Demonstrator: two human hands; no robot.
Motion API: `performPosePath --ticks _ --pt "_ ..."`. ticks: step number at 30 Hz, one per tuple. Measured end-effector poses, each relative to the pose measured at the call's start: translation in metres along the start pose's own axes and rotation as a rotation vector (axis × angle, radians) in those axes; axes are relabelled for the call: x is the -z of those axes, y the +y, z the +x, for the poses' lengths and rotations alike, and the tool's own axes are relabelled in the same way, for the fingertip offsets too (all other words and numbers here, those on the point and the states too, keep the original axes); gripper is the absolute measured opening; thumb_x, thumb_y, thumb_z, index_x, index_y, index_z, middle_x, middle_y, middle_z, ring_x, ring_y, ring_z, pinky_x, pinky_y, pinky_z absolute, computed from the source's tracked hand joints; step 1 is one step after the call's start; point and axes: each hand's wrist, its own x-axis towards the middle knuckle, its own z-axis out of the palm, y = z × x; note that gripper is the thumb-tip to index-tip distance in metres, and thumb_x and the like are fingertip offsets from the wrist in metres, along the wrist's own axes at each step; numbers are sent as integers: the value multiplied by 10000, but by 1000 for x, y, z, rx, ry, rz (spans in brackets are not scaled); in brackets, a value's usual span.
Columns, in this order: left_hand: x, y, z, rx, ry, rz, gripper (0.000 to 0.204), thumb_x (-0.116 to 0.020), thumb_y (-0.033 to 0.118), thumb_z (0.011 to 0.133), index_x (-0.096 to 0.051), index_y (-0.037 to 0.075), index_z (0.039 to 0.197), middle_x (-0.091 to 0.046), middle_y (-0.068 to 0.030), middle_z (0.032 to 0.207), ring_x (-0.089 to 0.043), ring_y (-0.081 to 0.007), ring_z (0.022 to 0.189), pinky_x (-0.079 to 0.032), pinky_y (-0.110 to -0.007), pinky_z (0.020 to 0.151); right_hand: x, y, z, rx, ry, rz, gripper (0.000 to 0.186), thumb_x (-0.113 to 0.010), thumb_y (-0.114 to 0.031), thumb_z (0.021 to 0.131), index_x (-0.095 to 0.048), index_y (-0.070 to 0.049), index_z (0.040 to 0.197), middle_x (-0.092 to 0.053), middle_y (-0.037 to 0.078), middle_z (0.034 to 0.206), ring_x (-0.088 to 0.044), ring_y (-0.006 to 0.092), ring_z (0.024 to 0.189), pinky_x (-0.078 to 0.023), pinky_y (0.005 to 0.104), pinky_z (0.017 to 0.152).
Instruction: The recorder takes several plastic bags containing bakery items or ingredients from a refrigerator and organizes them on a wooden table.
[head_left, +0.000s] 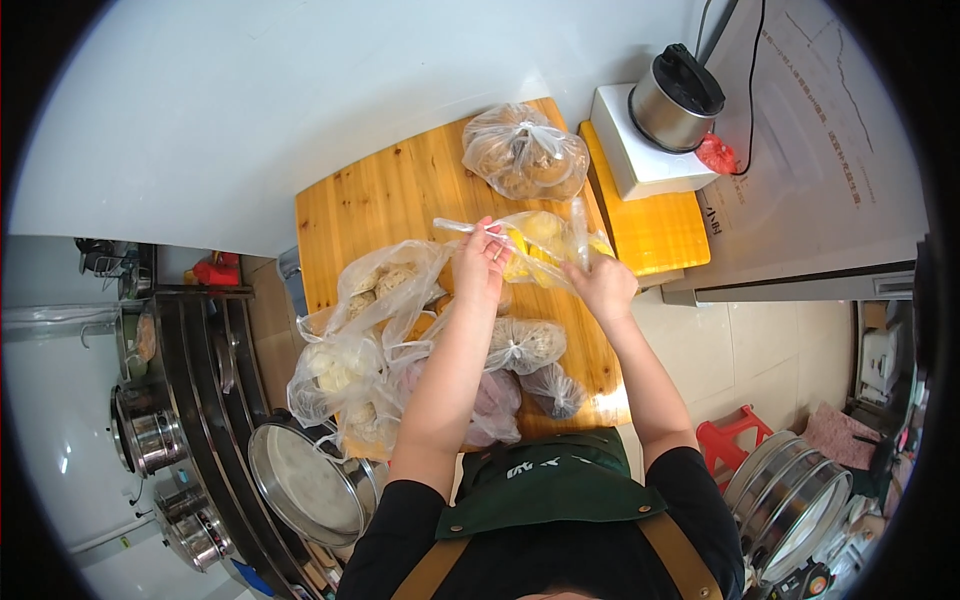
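Observation:
Both my hands are on a clear plastic bag [543, 235] with yellow contents, over the right half of the wooden table [400, 180]. My left hand [484, 258] pinches a twisted end of the bag, which sticks out to its left. At the other side, my right hand [604, 285] is closed on the bag's plastic. Just beyond, a tied clear bag [526, 152] of round brown items stands near the far edge. Left of and beneath my forearms lie several more clear bags, one with pale noodle-like bundles [385, 285], one with whitish contents [340, 365].
A steel pot with a black lid [678, 98] sits on a white box [640, 150] at the far right, above a yellow surface [660, 232]. A large round pan [308, 480] and a dark rack [215, 400] stand left. Stacked round sieves [790, 500] and a red stool [728, 440] are right.

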Motion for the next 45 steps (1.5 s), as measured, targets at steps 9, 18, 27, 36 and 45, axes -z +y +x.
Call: performPosePath --ticks 9,18,27,36,45 --pt "33 10 17 164 -86 -53 178 -548 247 844 -558 91 929 -582 8 767 -503 -76 616 -324 -207 438 1 20 3 -252 1 665 227 -608 -244 715 -540 -32 669 -593 115 640 -596 240 614 -471 308 538" --pt "8 27 8 54 -92 -13 188 -578 199 828 -577 43 933 -571 -1 709 -529 -90 651 -401 -221 513 -20 41 -15 -685 -271 2125 58 -439 -3 690 -454 -48 723 -469 28 611 -467 152 531 -425 266 553" --pt "45 37 30 132 -52 16 158 -581 221 825 -555 67 848 -515 11 613 -355 -47 413 -277 -196 368 -23 74 -34 -445 -236 1372 246 -429 -299 883 -505 -67 916 -546 -2 710 -492 79 576 -419 213 536" --pt "60 68 30 104 42 226 150 -572 223 830 -533 79 832 -427 30 537 -272 -57 345 -192 -198 322 -32 96 -16 -410 150 1257 136 -488 -146 805 -586 -57 832 -557 43 854 -523 137 782 -436 301 691" --pt "33 49 15 -202 -53 773 291 -601 200 803 -533 -1 1002 -555 -59 882 -504 -128 745 -428 -254 684 -44 99 -11 -323 -247 1346 131 -559 -65 742 -543 -45 614 -589 72 920 -516 120 827 -401 270 750"
